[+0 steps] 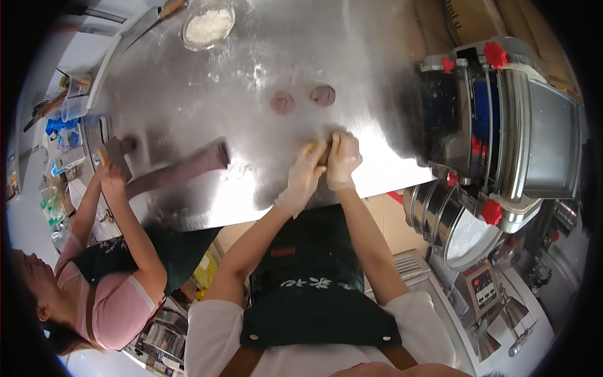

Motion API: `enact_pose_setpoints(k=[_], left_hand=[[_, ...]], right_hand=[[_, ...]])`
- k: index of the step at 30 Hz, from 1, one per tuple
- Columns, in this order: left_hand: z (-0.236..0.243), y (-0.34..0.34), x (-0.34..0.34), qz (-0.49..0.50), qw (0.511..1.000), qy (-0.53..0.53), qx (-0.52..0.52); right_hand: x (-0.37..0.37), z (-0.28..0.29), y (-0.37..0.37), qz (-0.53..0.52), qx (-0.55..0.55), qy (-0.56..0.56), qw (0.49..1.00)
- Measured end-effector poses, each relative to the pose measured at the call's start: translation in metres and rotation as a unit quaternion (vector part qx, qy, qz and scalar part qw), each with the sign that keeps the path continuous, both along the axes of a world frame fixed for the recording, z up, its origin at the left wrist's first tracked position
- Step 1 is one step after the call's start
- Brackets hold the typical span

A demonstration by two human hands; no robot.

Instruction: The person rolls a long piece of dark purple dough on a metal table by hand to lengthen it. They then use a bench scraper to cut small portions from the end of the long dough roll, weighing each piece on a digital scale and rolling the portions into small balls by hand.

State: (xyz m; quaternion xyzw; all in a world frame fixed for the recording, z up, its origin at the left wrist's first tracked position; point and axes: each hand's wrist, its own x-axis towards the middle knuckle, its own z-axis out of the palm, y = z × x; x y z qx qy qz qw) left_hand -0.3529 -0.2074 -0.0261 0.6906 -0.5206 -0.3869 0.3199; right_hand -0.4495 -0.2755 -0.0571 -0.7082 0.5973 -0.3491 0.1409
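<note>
In clear gloves, my left hand [304,177] and my right hand [344,159] come together over the metal table's near part. Their fingers are curled around a small lump of purplish-brown dough [325,153], which they mostly cover. Two small dough rounds [282,102], the other round [323,96] being the right one, lie just beyond my hands. To the left, a long purplish dough log [182,169] rests on the steel. A co-worker's hands [113,179] grip a flat-bladed cutter [117,157] by the log's far-left end, beside a small cut piece [127,145].
A bowl of white flour [208,26] stands at the far left of the steel table [251,69], near a wooden-handled tool [169,7]. At right is a roller machine [512,125] with red knobs. Below it sit round metal containers [465,235]. The co-worker [119,301] stands close on my left.
</note>
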Motion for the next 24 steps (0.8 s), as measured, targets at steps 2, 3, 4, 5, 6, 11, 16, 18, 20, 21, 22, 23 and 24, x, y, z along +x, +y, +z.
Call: enact_pose_setpoints(k=[2, 3, 4, 5, 6, 11, 16, 18, 20, 21, 22, 23, 24], left_hand=[[-0.002, -0.014, 0.004, 0.118, 0.985, 0.093, 0.084], [-0.003, -0.011, 0.007, 0.028, 0.996, 0.039, 0.074], [-0.004, -0.009, 0.007, 0.031, 0.996, 0.038, 0.070], [-0.005, -0.006, 0.005, 0.007, 0.999, 0.012, 0.038], [-0.006, -0.003, 0.004, -0.018, 1.000, -0.015, 0.007], [-0.005, 0.010, 0.007, -0.060, 0.997, -0.005, -0.054], [-0.006, 0.001, 0.010, -0.036, 0.997, 0.070, 0.014], [-0.009, 0.011, 0.008, -0.064, 0.997, 0.046, -0.018], [-0.004, 0.016, 0.004, -0.087, 0.994, 0.042, -0.047], [-0.003, 0.015, 0.005, -0.093, 0.994, 0.043, -0.046], [-0.004, 0.011, 0.008, -0.063, 0.994, 0.090, -0.012], [-0.003, 0.009, 0.010, -0.032, 0.990, 0.137, 0.023], [-0.001, 0.008, 0.010, -0.035, 0.990, 0.136, 0.024]], right_hand=[[0.005, -0.003, -0.008, 0.002, -0.021, 0.050, 0.999], [0.003, -0.001, -0.001, -0.010, 0.018, 0.020, 1.000], [0.004, 0.002, 0.002, -0.007, 0.015, 0.019, 1.000], [0.004, 0.004, 0.006, -0.062, 0.108, -0.007, 0.992], [0.005, 0.004, 0.006, -0.116, 0.201, -0.031, 0.972], [0.000, 0.002, 0.014, -0.067, 0.018, 0.054, 0.996], [-0.002, 0.008, 0.021, -0.089, 0.125, 0.036, 0.988], [-0.002, 0.015, 0.026, -0.113, 0.167, 0.007, 0.979], [-0.009, 0.009, 0.034, -0.126, 0.190, 0.010, 0.974], [-0.011, 0.004, 0.035, -0.106, 0.116, 0.018, 0.987], [-0.011, 0.004, 0.033, -0.110, 0.117, 0.018, 0.987], [-0.011, 0.005, 0.032, -0.095, 0.082, 0.032, 0.992], [-0.011, 0.006, 0.032, -0.080, 0.047, 0.047, 0.995]])
